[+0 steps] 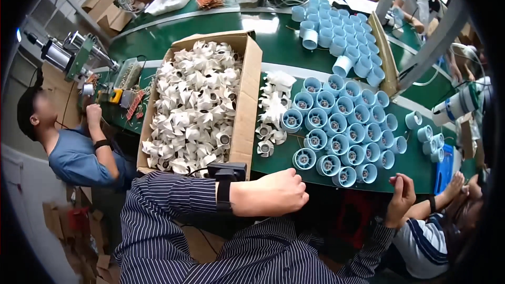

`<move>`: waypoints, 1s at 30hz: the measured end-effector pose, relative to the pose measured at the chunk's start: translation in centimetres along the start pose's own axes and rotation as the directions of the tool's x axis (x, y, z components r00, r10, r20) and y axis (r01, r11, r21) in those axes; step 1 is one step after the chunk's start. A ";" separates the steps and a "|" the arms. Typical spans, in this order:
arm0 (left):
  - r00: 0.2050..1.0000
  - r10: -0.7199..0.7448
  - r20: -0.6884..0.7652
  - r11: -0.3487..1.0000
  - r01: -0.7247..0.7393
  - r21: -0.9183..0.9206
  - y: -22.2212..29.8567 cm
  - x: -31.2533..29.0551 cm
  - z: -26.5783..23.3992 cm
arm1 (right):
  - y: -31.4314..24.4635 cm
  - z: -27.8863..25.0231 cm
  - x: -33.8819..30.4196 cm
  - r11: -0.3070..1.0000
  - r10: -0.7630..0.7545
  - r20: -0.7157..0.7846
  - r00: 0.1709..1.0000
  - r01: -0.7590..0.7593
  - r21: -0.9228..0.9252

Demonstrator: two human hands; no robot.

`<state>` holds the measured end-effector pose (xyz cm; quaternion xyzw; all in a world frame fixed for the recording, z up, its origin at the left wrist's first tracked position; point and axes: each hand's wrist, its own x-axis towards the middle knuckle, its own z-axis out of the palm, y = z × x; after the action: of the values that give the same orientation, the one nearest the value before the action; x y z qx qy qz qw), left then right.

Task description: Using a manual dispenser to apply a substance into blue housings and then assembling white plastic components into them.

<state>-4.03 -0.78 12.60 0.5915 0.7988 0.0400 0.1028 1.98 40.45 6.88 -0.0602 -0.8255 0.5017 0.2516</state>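
My left hand (pixel 271 193) is curled into a fist in front of the table's near edge, its back toward me; its palm side is hidden. Over to the right, my right hand (pixel 401 200) has thumb and fingers drawn together, and a small dark-red spot shows at their tips, too small to name. Between and beyond the hands stand rows of light-blue round plastic housings (pixel 335 123), many with a small hub inside. Left of them lie several loose white fan impellers (pixel 275 100). An open cardboard box (pixel 249 102) heaped with white impellers (pixel 197 102) sits beyond my left forearm.
More light-blue cups (pixel 336 31) stand at the back of the green table (pixel 215 19). A blue tray (pixel 444 168) lies at right beside a co-worker's hands (pixel 456 186). Another person (pixel 79 152) works at a press (pixel 66 55) on the left. A metal post (pixel 436 42) rises at right.
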 end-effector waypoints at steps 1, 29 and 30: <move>0.999 0.018 -0.045 1.000 -0.019 -0.024 -0.2 0.5 0.0 | -0.1 0.2 -0.3 0.999 0.038 -0.007 0.999 -0.037 0.024; 0.979 -0.069 0.191 0.994 0.085 -0.074 -1.9 1.9 -0.5 | -6.9 0.4 20.8 0.810 -0.318 0.255 0.913 0.122 0.573; 0.979 -0.061 0.194 0.994 0.077 -0.076 -2.0 2.1 -0.7 | -7.2 0.8 20.7 0.801 -0.291 0.272 0.917 0.079 0.593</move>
<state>-6.61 0.62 12.66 0.5597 0.8029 0.0124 0.2050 -15.23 43.57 20.08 0.1900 -0.6701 0.7005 0.1557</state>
